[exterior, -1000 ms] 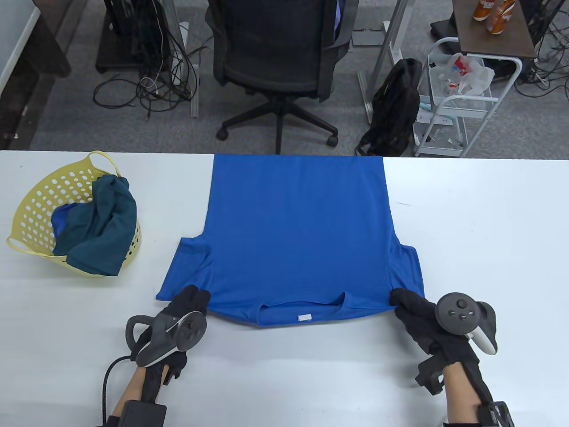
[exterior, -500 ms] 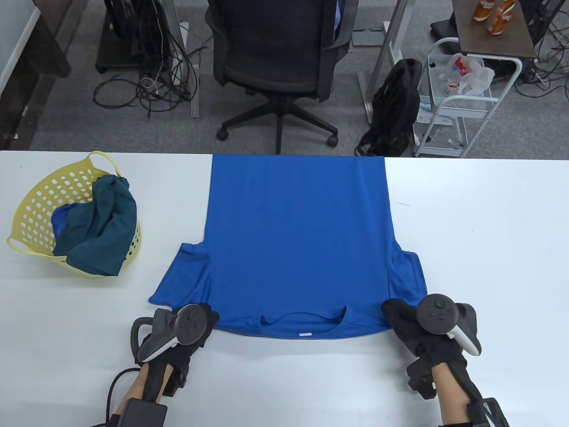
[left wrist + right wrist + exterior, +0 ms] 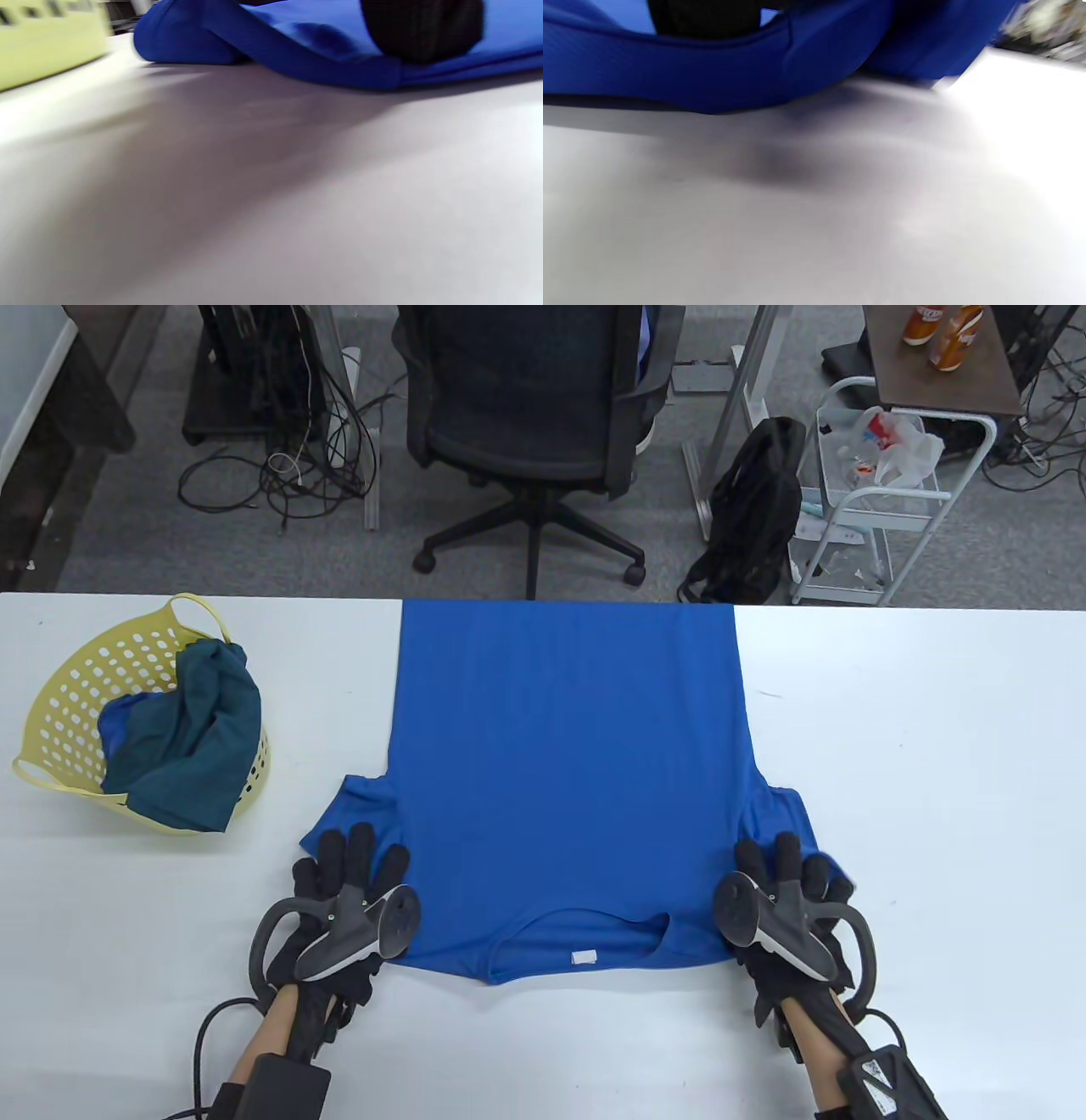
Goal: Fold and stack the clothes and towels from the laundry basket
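1. The left hand (image 3: 352, 869) lies flat, fingers straight and spread, on the shirt's (image 3: 568, 763) near-left shoulder, apparently pinning and smoothing it.
2. The right hand (image 3: 785, 874) mirrors it on the near-right shoulder, fingers likewise straight; neither grips cloth.
3. The shirt is spread flat mid-table (image 3: 916, 746), collar nearest the person, hem at the far edge, likely so the sleeves can be folded in next.
4. The basket (image 3: 64, 691) at far left holds more laundry (image 3: 187, 738), well apart from the shirt.
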`<control>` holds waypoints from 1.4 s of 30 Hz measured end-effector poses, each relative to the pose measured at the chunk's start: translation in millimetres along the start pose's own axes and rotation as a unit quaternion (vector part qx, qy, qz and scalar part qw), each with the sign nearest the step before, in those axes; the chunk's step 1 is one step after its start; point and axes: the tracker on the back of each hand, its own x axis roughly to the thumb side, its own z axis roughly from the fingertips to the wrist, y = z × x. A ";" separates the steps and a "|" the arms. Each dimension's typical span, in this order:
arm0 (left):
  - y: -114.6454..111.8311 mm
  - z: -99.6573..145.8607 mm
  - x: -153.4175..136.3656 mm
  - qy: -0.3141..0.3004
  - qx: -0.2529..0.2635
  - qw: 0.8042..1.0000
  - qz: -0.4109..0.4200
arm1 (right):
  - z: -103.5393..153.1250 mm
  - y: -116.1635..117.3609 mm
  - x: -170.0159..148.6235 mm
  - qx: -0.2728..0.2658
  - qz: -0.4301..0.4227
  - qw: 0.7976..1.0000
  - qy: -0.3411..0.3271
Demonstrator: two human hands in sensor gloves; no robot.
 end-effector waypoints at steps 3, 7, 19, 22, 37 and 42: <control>-3.4 -2.9 -5.7 -0.029 -0.074 0.996 0.032 | -10.1 6.0 -13.3 0.077 -0.093 0.988 -0.095; -11.5 1.9 -13.9 -0.002 -0.184 0.980 0.073 | -10.3 17.5 -26.5 0.177 -0.124 0.975 -0.056; -13.5 21.0 6.4 0.012 -0.211 0.976 -0.057 | 12.9 28.9 -14.6 0.210 -0.034 0.974 -0.075; -15.7 25.7 4.6 0.013 -0.207 0.977 -0.046 | 19.8 31.4 -12.1 0.205 -0.027 0.975 -0.087; -16.2 33.7 16.0 0.005 -0.196 0.978 -0.070 | 24.9 32.2 -10.5 0.191 -0.030 0.976 -0.099; -16.2 34.4 15.8 0.007 -0.195 0.978 -0.069 | 26.5 32.2 -10.9 0.184 -0.028 0.978 -0.097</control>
